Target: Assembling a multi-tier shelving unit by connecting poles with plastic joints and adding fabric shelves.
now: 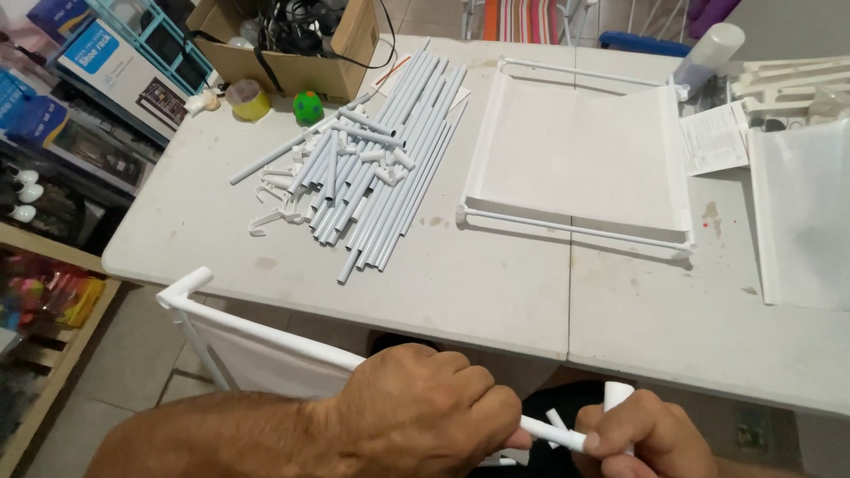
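Nearest, left hand [423, 412] clamped round white tube [266, 334] of fabric shelf panel; right hand [639, 434] pinching white plastic connector [614, 396] at tube's end. Best pushed straight, square, fully seated. Farther on table [496, 283]: loose tube pile [381, 150], finished shelf panel [575, 155].

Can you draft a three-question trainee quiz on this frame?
1. True or false: the left hand grips a white tube that carries a fabric panel.
2. What does the right hand hold? A) white plastic connector B) scissors C) green ball
3. Where does the pile of loose white tubes lie?

Key: 1 true. 2 A. 3 On the white folding table, left of the assembled fabric shelf, near the cardboard box.
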